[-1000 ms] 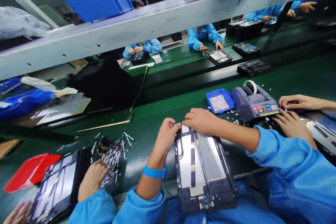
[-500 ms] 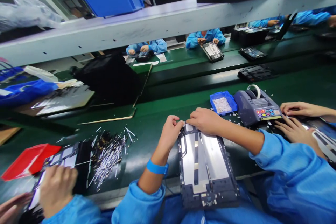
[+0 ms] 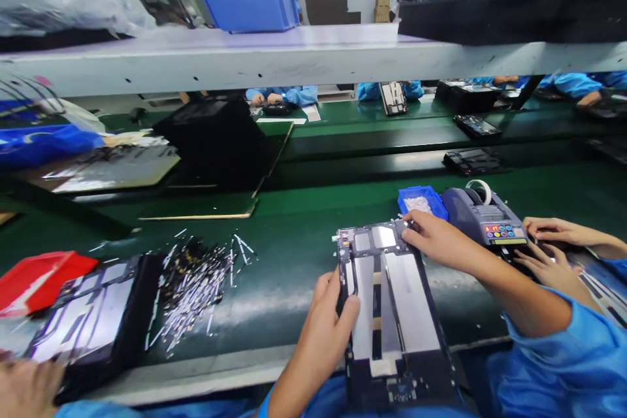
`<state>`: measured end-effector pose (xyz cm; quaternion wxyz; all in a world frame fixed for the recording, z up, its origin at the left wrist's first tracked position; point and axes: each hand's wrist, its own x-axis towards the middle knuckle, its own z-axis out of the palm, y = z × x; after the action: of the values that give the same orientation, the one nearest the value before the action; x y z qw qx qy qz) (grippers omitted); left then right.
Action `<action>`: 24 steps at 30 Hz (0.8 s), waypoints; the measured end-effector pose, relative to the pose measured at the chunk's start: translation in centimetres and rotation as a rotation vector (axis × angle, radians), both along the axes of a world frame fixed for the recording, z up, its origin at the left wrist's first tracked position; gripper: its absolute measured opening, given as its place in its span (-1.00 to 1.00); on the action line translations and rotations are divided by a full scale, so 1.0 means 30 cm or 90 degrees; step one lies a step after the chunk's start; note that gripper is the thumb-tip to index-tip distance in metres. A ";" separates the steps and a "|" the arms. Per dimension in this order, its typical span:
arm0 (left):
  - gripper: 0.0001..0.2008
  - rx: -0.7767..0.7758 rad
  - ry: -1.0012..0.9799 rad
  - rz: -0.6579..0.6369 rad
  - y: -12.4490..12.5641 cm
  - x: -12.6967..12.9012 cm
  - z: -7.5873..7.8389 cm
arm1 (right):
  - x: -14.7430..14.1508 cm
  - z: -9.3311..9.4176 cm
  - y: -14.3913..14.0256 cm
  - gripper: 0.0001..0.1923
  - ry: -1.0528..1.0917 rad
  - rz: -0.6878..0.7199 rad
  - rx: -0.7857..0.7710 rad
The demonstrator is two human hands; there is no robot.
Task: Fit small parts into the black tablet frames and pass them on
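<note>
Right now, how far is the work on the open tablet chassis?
Done: silver plates already sit inside the tablet chassis. In hand: the left hand grips its left edge and the right hand presses its top right corner. Left: the chassis is still open, no cover on.

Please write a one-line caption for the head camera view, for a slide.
Left hand grips the side of an open tablet frame while right hand presses its top corner, beside a tape dispenser.

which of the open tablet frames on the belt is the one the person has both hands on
The frame in the middle: the left hand grips its left edge and the right hand presses its top right corner. The frame by the red tray lies apart from both.
</note>
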<state>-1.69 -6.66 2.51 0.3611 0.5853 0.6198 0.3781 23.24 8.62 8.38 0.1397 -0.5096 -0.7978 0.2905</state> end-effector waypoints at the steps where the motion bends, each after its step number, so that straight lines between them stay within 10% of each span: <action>1: -0.47 0.014 -0.021 0.002 -0.015 0.004 -0.006 | -0.005 0.014 -0.004 -0.71 0.059 -0.007 -0.057; 6: -0.29 -0.004 -0.164 0.070 -0.079 -0.042 -0.026 | -0.147 0.094 0.030 -0.66 0.203 0.038 -0.314; 14: -0.22 -0.019 -0.529 0.519 -0.142 -0.440 -0.068 | -0.738 0.037 0.163 -0.98 0.324 0.033 -0.433; 19: -0.38 -0.023 -0.353 0.656 -0.170 -0.579 -0.234 | -0.891 -0.011 0.128 -0.83 0.269 0.091 -0.432; 24: -0.43 -0.045 -0.128 0.616 -0.178 -0.657 -0.285 | -0.763 0.045 0.184 -0.80 0.210 0.133 -0.333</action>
<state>-21.39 -11.99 -6.05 0.2219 0.1780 0.7951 0.5357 0.34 14.13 9.74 0.1012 -0.3893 -0.7108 0.5770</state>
